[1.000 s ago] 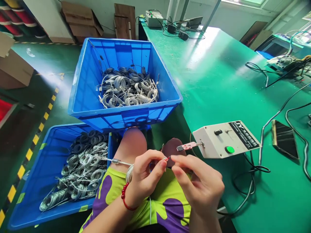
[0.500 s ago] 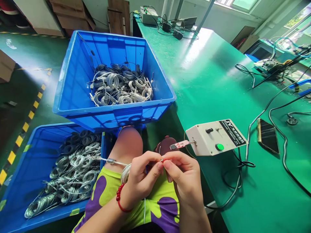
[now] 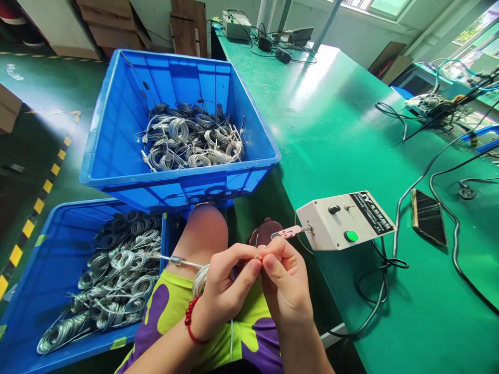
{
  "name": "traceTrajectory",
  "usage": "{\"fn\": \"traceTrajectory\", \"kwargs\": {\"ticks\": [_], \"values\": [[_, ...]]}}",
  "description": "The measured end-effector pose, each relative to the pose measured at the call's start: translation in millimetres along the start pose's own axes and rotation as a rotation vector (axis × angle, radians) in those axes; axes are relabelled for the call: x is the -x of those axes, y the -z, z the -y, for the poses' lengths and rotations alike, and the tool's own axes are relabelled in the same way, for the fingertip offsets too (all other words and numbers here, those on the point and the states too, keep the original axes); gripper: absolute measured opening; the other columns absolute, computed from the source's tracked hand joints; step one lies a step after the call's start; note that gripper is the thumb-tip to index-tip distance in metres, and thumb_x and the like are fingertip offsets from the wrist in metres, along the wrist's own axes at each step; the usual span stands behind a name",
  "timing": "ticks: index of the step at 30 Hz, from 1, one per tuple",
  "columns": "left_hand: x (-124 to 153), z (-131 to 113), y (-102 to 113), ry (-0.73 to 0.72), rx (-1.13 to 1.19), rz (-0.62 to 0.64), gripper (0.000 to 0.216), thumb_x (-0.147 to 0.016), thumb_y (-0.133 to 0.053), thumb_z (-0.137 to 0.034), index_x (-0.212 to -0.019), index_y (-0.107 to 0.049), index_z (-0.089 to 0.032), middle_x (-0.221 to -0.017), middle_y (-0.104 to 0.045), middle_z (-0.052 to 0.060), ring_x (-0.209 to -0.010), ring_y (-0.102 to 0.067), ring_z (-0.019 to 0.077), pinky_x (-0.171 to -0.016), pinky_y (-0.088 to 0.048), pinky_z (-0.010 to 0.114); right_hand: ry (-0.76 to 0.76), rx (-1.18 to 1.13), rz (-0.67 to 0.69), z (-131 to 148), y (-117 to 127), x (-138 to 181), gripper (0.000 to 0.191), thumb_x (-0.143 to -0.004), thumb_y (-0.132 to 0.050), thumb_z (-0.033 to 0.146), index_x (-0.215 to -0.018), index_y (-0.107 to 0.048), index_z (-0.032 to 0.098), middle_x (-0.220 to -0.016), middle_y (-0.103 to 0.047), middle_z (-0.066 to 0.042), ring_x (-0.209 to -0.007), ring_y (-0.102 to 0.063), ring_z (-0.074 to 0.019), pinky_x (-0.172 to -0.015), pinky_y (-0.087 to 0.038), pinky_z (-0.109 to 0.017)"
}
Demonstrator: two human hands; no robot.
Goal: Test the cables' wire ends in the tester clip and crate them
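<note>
My left hand, a red bead bracelet at its wrist, holds a coil of clear-sheathed cable against its palm side. Its thumb and forefinger are pinched at a thin wire end. Touching those fingertips, my right hand pinches the same wire tip, which is mostly hidden by the fingers. A cable tail with a grey cylinder sticks out left of the coil. Just beyond my right hand is the pink clip-like head on the shaft of a beige control box with a green button.
A blue bin of coiled cables stands ahead. Another blue bin with more coils is at lower left. On the green table to the right lie a dark phone-like slab and loose black cords.
My right hand has turned and shifted a little left, its fingers curling in more tightly at the wire tip. My left hand stays nearly in place with the coil.
</note>
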State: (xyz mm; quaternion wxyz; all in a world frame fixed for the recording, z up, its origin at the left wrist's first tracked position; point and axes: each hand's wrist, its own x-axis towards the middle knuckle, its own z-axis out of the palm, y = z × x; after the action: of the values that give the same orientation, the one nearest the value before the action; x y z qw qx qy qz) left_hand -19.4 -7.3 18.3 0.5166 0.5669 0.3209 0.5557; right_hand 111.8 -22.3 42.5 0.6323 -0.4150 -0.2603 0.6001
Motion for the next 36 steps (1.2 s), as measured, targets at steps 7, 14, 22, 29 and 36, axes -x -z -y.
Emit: {"fn": "traceTrajectory", "kwargs": {"ticks": [7, 14, 22, 29, 36], "values": [[-1, -1, 0, -0.007, -0.029, 0.007, 0.022, -0.117, -0.068, -0.033, -0.113, -0.084, -0.02, -0.088, -0.084, 0.004, -0.07, -0.072, 0.0154, -0.063, -0.055, 0.023, 0.031, 0.068, -0.02, -3, 3, 0, 0.04, -0.086, -0.101, 0.05, -0.079, -0.073, 0.022, -0.066, -0.058, 0.003, -0.06, -0.048, -0.0122, -0.058, -0.047, -0.023], [-1, 2, 0, -0.042, -0.032, -0.015, 0.015, -0.117, -0.069, -0.028, -0.114, -0.083, -0.023, -0.085, -0.081, 0.0, -0.069, -0.07, 0.0126, -0.066, -0.055, 0.02, 0.054, 0.192, 0.055, -6, 10, 3, 0.038, -0.096, -0.088, 0.06, -0.108, -0.09, 0.024, -0.074, -0.065, -0.002, -0.062, -0.054, -0.0163, -0.058, -0.048, -0.028], [0, 0, 1, -0.029, -0.027, 0.007, 0.018, -0.117, -0.067, -0.026, -0.121, -0.084, -0.025, -0.086, -0.08, 0.0, -0.07, -0.07, 0.0124, -0.06, -0.05, 0.019, 0.081, 0.223, 0.033, -6, 15, 0, 0.02, -0.088, -0.1, 0.044, -0.09, -0.092, 0.025, -0.061, -0.056, 0.004, -0.058, -0.046, -0.0133, -0.056, -0.041, -0.027], [0, -1, 1, 0.016, -0.007, 0.043, 0.018, -0.118, -0.065, -0.027, -0.116, -0.083, -0.025, -0.08, -0.074, -0.002, -0.067, -0.064, 0.0118, -0.063, -0.051, 0.019, 0.041, 0.006, 0.063, 1, 2, -7, 0.017, -0.083, -0.104, 0.04, -0.084, -0.092, 0.028, -0.06, -0.07, 0.001, -0.054, -0.061, -0.0141, -0.056, -0.053, -0.026], [-1, 0, 0, 0.004, 0.001, 0.066, 0.02, -0.117, -0.064, -0.027, -0.118, -0.084, -0.025, -0.086, -0.079, 0.0, -0.067, -0.063, 0.0121, -0.063, -0.049, 0.021, 0.013, -0.116, 0.096, -6, 8, -5, 0.014, -0.085, -0.102, 0.034, -0.088, -0.09, 0.028, -0.063, -0.069, 0.003, -0.059, -0.063, -0.0129, -0.064, -0.055, -0.025]]}}
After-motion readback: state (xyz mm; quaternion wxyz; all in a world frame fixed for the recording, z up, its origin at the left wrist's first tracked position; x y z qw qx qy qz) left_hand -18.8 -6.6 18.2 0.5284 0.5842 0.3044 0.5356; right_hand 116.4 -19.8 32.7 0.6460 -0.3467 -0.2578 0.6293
